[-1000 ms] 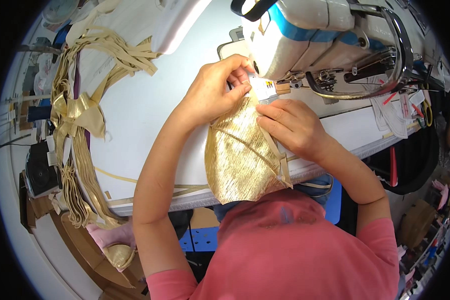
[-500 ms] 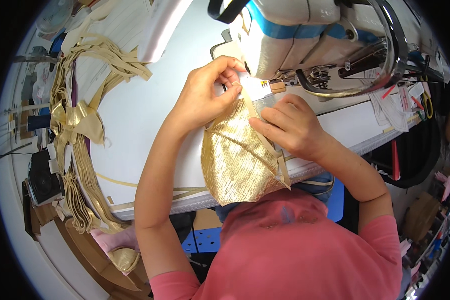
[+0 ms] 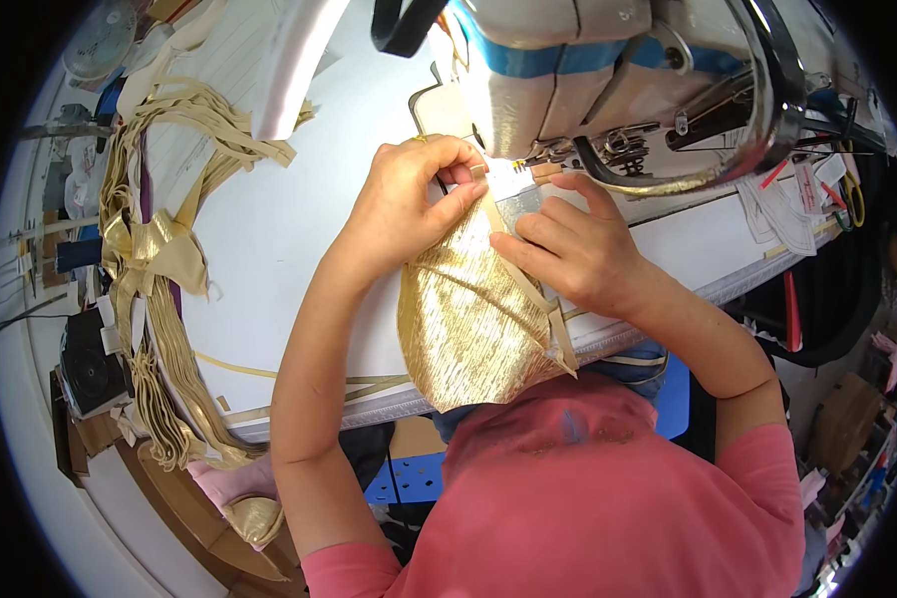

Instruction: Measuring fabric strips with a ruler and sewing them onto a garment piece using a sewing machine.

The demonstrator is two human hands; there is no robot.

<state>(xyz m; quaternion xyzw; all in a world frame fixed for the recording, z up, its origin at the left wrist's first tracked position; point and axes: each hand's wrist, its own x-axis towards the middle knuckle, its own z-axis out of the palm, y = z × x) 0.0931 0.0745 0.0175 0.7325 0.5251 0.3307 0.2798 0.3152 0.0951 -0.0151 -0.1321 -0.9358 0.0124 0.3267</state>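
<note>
A shiny gold fabric piece (image 3: 458, 329) lies on the white table with a pale gold strip (image 3: 518, 276) along its right edge. My left hand (image 3: 409, 199) is closed, pinching the strip's top end between thumb and fingers just left of the sewing machine (image 3: 558, 70)'s needle area. My right hand (image 3: 583, 239) is bent over the machine's front, its lower fingertips at the strip's edge. One raised finger of it reaches to a small tan block (image 3: 546, 172) beside the presser foot. What lies under the right fingers is partly hidden.
A bundle of gold straps (image 3: 159, 329) with a bow hangs over the table's left side. White paper pieces (image 3: 782, 214) and yellow-handled scissors (image 3: 851, 199) are at the right. A white lamp arm (image 3: 304, 65) stands at the back. A curved black bar (image 3: 782, 100) fronts the machine.
The view has shifted slightly. A finger of my right hand has straightened toward the tan block; my left hand keeps its pinch on the strip.
</note>
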